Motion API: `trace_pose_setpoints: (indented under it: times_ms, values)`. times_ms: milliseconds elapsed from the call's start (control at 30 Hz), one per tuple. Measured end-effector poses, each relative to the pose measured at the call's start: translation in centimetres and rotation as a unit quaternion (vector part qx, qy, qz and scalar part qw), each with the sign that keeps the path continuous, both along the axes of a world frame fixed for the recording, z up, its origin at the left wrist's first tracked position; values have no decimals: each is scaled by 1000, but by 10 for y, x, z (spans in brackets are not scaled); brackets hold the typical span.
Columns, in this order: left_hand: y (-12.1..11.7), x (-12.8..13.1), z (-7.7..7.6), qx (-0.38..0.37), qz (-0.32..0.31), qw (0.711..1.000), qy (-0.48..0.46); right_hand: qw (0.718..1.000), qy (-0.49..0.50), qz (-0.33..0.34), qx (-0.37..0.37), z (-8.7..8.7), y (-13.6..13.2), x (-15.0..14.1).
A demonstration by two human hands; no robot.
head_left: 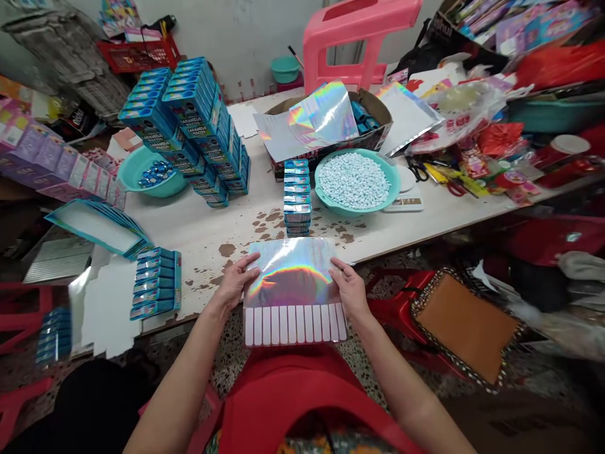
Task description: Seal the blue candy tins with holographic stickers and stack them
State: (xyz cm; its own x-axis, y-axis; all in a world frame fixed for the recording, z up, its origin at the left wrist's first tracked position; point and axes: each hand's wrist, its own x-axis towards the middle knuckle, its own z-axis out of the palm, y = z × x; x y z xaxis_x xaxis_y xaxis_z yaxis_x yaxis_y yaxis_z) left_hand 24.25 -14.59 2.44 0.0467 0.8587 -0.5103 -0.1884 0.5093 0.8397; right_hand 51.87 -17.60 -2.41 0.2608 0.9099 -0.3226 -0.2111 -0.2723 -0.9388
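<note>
A shiny rainbow-foil sheet [293, 277] with a row of white tabs along its near edge lies over the front edge of the white table [198, 227]. My left hand [236, 280] grips its left side and my right hand [348, 287] grips its right side, thumbs on top. Just beyond the sheet stands a short stack of small blue boxes [297, 197]. Right of that stack is a teal bowl [392, 183] full of white pellets.
A tall heap of blue boxes [189, 126] rises at the back left, beside a teal bowl of blue wrapped pieces [154, 173]. More foil sheets fill a cardboard box [378, 110]. Scissors [418, 169] and clutter lie right. A pink stool [350, 38] stands behind. Flat blue cartons [101, 227] lie left.
</note>
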Motion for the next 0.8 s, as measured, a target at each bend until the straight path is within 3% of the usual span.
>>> trace_pose_setpoints:
  times_ms: [267,467,667,800]
  values:
    - [7,10,4,-36,-56,998,-17,998,43,-27,-33,4,-4,15]
    - [11,14,-5,-5,-82,995,58,997,41,-30,-62,7,-7,24]
    - [15,21,-6,-31,-95,991,85,992,62,-39,-101,15,-9,32]
    - [15,25,-3,-4,-103,989,109,995,59,-36,-75,24,-15,33]
